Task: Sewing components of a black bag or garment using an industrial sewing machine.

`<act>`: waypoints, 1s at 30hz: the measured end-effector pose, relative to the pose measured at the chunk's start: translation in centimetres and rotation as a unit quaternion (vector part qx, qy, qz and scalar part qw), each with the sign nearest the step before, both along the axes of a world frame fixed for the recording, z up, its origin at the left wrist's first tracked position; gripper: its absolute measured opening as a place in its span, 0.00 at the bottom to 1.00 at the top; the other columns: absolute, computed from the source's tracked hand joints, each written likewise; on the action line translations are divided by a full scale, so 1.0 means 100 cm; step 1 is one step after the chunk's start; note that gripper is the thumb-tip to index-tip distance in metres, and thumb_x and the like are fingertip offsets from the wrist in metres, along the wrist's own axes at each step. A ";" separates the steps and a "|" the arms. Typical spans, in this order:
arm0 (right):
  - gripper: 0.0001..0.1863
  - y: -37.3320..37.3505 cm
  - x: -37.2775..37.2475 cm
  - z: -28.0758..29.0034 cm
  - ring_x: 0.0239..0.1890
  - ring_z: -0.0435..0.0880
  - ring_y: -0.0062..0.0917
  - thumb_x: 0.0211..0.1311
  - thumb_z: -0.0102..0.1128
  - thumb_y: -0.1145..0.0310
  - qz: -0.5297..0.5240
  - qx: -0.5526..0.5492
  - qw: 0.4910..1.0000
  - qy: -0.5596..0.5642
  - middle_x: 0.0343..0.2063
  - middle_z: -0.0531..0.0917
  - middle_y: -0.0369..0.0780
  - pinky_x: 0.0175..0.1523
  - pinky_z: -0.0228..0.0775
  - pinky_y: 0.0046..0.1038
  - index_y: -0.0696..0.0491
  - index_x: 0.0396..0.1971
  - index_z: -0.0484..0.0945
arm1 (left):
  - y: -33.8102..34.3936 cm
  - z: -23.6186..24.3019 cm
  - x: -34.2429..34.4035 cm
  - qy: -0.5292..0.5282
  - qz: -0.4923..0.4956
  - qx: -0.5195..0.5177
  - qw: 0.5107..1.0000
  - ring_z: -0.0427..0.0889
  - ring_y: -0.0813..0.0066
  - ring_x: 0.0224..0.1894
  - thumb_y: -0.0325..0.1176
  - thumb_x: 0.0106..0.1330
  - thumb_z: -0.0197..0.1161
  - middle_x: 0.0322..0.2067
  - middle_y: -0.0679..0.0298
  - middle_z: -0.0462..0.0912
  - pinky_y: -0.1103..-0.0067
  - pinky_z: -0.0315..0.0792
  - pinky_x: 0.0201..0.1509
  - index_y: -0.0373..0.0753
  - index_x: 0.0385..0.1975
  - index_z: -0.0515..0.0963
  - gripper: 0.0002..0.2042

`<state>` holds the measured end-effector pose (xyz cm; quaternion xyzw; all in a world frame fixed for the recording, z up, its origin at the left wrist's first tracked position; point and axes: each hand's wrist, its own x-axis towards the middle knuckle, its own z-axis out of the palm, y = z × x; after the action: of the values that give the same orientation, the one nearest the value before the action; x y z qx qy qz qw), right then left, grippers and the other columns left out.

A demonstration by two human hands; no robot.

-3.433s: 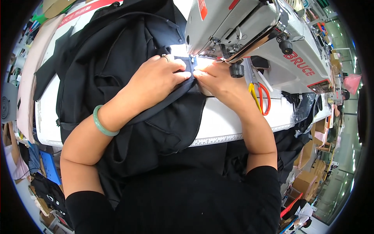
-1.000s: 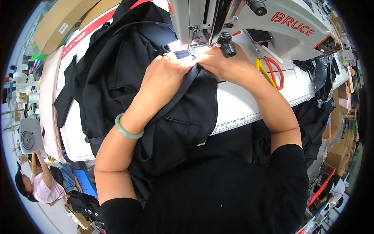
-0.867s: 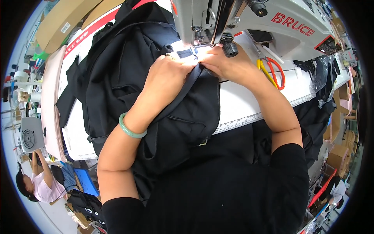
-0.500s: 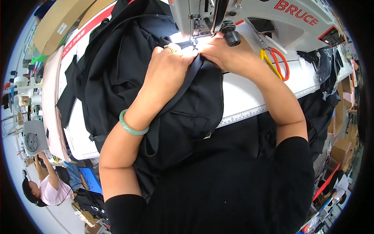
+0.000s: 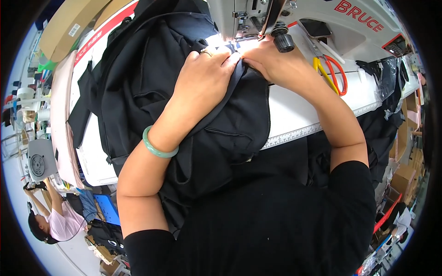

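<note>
A black garment [image 5: 126,87] lies bunched across the machine bed and hangs over its front edge toward my lap. My left hand [image 5: 202,76] grips the cloth just left of the needle area, thumb and fingers pressed together on a folded edge. Close on the other side, my right hand [image 5: 271,62] pinches the same edge, its fingertips partly hidden in the lamp's glare. Above both hands stands the head of a white sewing machine [image 5: 317,25]. Glare and fingers hide the needle's contact with the cloth.
Scissors [image 5: 334,76] with red and yellow handles lie right of my right forearm, near a phone [image 5: 315,28]. A ruler strip [image 5: 294,136] runs along the table's front edge. A cardboard piece [image 5: 69,30] stands at far left. Another person [image 5: 60,223] works at lower left.
The view has shifted slightly, so machine and hands sit a little farther right. Both hands keep their hold beside the needle area. The other person's hands have moved.
</note>
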<state>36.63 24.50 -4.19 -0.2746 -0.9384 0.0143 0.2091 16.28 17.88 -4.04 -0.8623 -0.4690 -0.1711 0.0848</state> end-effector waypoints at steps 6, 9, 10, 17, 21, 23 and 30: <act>0.06 -0.001 0.004 -0.006 0.34 0.81 0.36 0.58 0.63 0.67 -0.011 0.017 1.000 -0.001 0.27 0.81 0.41 0.41 0.74 0.34 0.47 0.36 0.82 | 0.004 0.001 -0.006 -0.043 -0.015 -0.039 0.998 0.81 0.65 0.39 0.27 0.61 0.53 0.37 0.64 0.82 0.71 0.70 0.41 0.39 0.42 0.83 0.13; 0.06 0.001 0.004 -0.007 0.33 0.80 0.35 0.58 0.64 0.66 -0.023 -0.007 0.999 -0.036 0.27 0.81 0.40 0.40 0.74 0.34 0.46 0.36 0.82 | 0.005 0.002 -0.005 -0.050 -0.017 -0.055 0.997 0.81 0.64 0.40 0.26 0.60 0.54 0.38 0.64 0.83 0.71 0.70 0.42 0.38 0.42 0.83 0.13; 0.06 0.000 0.002 -0.007 0.33 0.80 0.35 0.58 0.64 0.66 -0.021 -0.007 0.999 -0.036 0.27 0.81 0.40 0.40 0.74 0.34 0.46 0.36 0.82 | 0.006 0.003 -0.006 -0.048 -0.017 -0.071 0.996 0.81 0.64 0.41 0.26 0.60 0.54 0.39 0.64 0.83 0.71 0.69 0.42 0.38 0.42 0.82 0.14; 0.04 0.005 0.002 -0.010 0.31 0.80 0.37 0.60 0.63 0.65 -0.012 0.040 0.998 0.041 0.25 0.80 0.41 0.36 0.74 0.34 0.47 0.34 0.81 | 0.014 -0.002 -0.009 -0.066 -0.029 -0.033 0.997 0.81 0.64 0.42 0.27 0.60 0.55 0.40 0.64 0.83 0.69 0.69 0.44 0.41 0.42 0.83 0.13; 0.07 0.008 -0.002 0.000 0.29 0.80 0.39 0.63 0.59 0.62 -0.004 0.007 1.000 -0.010 0.24 0.80 0.43 0.33 0.73 0.36 0.50 0.30 0.79 | 0.021 -0.002 -0.018 -0.091 -0.055 -0.083 0.991 0.81 0.64 0.44 0.26 0.55 0.62 0.39 0.65 0.84 0.69 0.69 0.44 0.42 0.41 0.83 0.13; 0.07 0.009 -0.005 0.005 0.28 0.80 0.39 0.63 0.58 0.63 0.000 -0.007 1.000 -0.019 0.23 0.79 0.44 0.32 0.72 0.37 0.50 0.30 0.79 | 0.024 -0.002 -0.022 -0.096 -0.066 -0.080 0.990 0.81 0.64 0.44 0.27 0.53 0.65 0.38 0.65 0.84 0.70 0.69 0.43 0.42 0.41 0.84 0.14; 0.03 0.008 0.005 -0.019 0.29 0.80 0.33 0.57 0.64 0.71 0.043 -0.123 0.979 0.157 0.24 0.78 0.35 0.31 0.71 0.34 0.47 0.29 0.78 | 0.007 0.051 -0.008 -0.150 -0.097 -0.324 0.929 0.80 0.53 0.35 0.37 0.50 0.75 0.31 0.53 0.81 0.68 0.72 0.44 0.31 0.32 0.78 0.18</act>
<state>37.15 25.30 -6.08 -0.2519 -0.8959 0.1811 0.3180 15.51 18.62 1.11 -0.8484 -0.4201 -0.1450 -0.2876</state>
